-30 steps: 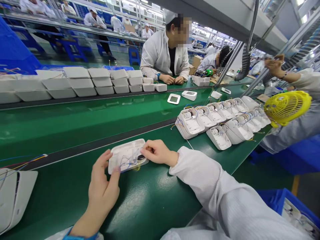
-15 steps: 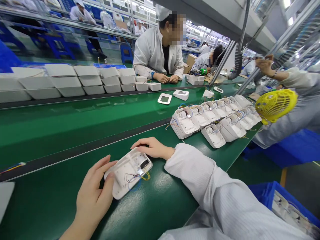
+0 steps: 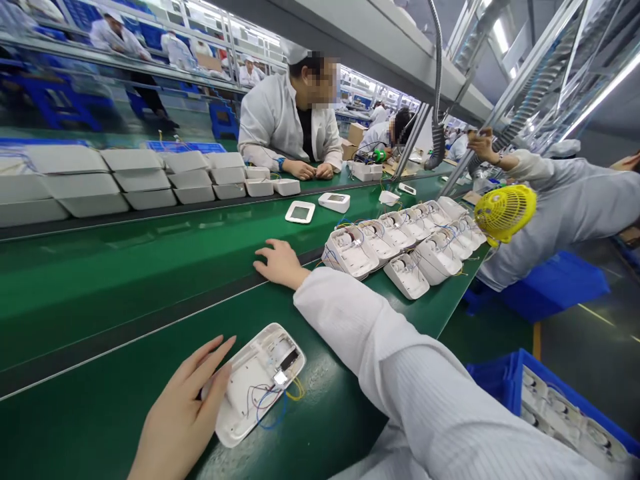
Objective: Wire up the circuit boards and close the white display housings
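Observation:
A white plastic housing (image 3: 250,390) lies open side up on the green table, with a black part and a silvery piece inside. Blue, yellow and dark wires (image 3: 273,410) trail over its near edge. My left hand (image 3: 185,400) rests at the housing's left end with its fingers stretched out, the thumb overlapping the rim. Reaching forward, my right hand (image 3: 281,262) is over the dark strip along the green conveyor belt, fingers apart and nothing in them. Beyond it on the belt are a white frame with a grey window (image 3: 300,212) and a white boxy unit (image 3: 334,202).
Rows of wired white housings (image 3: 353,250) stand to the right. Stacked white housings (image 3: 85,180) line the belt's far side, where a co-worker (image 3: 295,127) sits. A yellow fan (image 3: 505,213) is at the right. A blue crate (image 3: 500,380) with white parts stands below the table edge.
My right hand has left the housing and moved forward to the belt's edge. My left hand's fingers have straightened beside the housing, which sits slightly lower in view. The view has swung right.

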A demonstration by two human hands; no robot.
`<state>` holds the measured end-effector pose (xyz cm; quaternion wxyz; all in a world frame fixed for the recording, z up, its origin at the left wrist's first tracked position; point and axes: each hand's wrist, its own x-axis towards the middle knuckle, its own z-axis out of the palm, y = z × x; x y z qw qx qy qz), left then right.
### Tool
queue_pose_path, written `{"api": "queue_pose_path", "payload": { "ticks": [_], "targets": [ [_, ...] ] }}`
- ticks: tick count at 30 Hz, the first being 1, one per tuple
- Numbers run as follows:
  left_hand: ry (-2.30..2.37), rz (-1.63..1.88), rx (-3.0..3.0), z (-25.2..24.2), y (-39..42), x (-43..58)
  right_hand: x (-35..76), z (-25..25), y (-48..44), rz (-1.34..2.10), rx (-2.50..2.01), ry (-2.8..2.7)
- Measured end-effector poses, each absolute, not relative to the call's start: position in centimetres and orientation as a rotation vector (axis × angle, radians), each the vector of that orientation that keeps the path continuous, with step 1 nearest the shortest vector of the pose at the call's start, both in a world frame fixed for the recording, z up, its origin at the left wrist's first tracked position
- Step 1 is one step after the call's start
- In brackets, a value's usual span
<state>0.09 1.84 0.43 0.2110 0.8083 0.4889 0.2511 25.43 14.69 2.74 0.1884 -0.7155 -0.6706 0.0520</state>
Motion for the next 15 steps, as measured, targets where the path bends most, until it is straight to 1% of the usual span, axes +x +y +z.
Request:
{"api": "queue_pose_path", "payload": {
  "ticks": [6, 10, 15],
  "targets": [
    [1.248, 0.773, 2.214, 0.9, 1.6, 0.4, 26.4, 3.9, 19.9, 0.214, -2.16, -1.855],
    [1.258, 0.84, 2.226, 0.9, 1.4, 0.6, 26.8, 4.5, 22.1, 0.261, -2.259, -1.878],
    [1.261, 0.757, 2.216, 0.9, 1.0, 0.6, 27.8, 5.0, 24.3, 0.227, -2.388, -1.849]
  ]
}}
